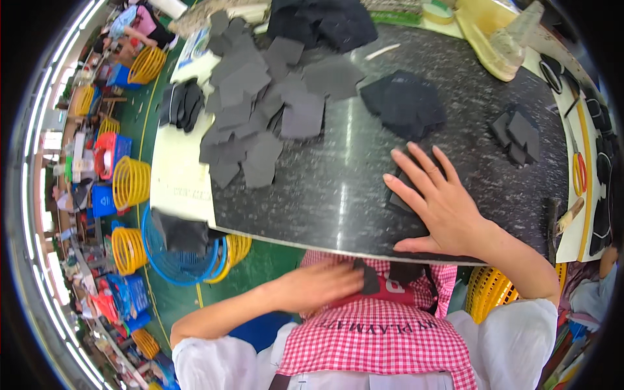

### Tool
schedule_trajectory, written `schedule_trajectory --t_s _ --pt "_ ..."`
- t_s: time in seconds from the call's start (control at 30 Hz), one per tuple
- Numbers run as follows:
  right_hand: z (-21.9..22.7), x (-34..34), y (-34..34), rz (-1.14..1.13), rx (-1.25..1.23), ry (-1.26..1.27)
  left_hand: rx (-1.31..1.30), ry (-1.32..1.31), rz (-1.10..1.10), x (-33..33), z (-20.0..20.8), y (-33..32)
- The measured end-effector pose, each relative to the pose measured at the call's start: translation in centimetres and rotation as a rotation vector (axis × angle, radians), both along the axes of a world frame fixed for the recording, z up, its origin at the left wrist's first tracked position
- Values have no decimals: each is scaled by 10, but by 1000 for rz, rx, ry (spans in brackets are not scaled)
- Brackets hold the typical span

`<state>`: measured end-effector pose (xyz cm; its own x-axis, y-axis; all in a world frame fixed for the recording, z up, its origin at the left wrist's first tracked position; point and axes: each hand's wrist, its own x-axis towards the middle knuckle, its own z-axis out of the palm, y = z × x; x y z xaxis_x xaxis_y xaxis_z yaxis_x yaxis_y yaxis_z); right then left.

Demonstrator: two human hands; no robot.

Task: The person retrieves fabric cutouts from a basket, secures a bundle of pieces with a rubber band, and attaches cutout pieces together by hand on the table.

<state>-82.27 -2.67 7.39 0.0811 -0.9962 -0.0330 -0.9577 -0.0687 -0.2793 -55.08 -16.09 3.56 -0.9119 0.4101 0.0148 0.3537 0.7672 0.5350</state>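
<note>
My right hand [437, 203] lies flat on the dark speckled tabletop [312, 208], fingers spread. Partly under its palm and thumb is a small black sheet piece [401, 195]. Below the table's near edge, my left hand [318, 284] is over my lap, slightly blurred. Its fingertips pinch a small black piece [369, 278], in front of the red checked apron [383, 331]. Just beyond my right fingertips sits a stack of black fabric pieces [404, 104]. Many loose dark grey pieces [260, 156] overlap in a heap at the left of the table.
A smaller stack of black pieces [517, 135] lies at the right, near red-and-yellow-handled scissors [579, 174] and a brush [571, 214]. A roll of tape [437, 12] and a pale shoe last [510, 42] stand at the back. A blue basket [175, 260] is below left.
</note>
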Motion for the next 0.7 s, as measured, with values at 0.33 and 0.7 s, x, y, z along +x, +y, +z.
schedule_trajectory --t_s 0.33,0.7 --pt "20 -45 70 -216 -413 161 272 517 300 -15 25 -18" --pt "18 -57 -43 -214 -546 0 267 585 263 -81 31 -58"
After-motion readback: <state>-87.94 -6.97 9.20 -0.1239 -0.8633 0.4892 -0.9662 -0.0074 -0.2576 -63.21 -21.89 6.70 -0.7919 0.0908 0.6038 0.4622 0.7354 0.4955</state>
